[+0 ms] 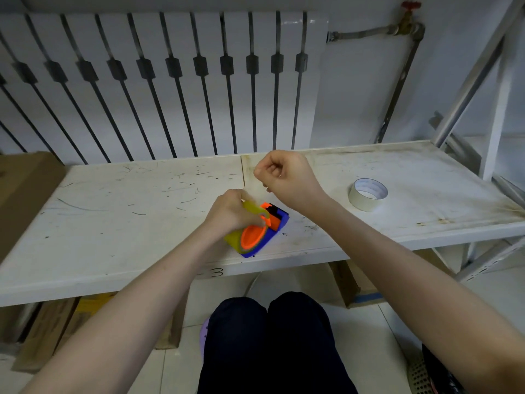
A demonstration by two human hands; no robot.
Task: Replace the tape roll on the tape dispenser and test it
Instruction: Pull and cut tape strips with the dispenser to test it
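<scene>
Your left hand [233,213] and right hand [284,177] were bare, and so were both forearms down to the picture's lower corners. You wore dark, near-black trousers [272,336], plain over both knees. A lilac clog [205,334] showed beside your left leg. Whether you wore the pale perforated shoe [417,375] at lower right was unclear.

One handwritten mark [217,272] is legible: a dark dash and the numeral "3", inked on the front edge of the scuffed white metal shelf board [113,211], at about 6 o'clock from the frame's centre; whether more characters stand on its 9 o'clock side cannot be told; at 3 o'clock, the pale cream masking-tape roll with a white cardboard core [368,196] carries faint bluish printing inside that core, too small to read.
</scene>
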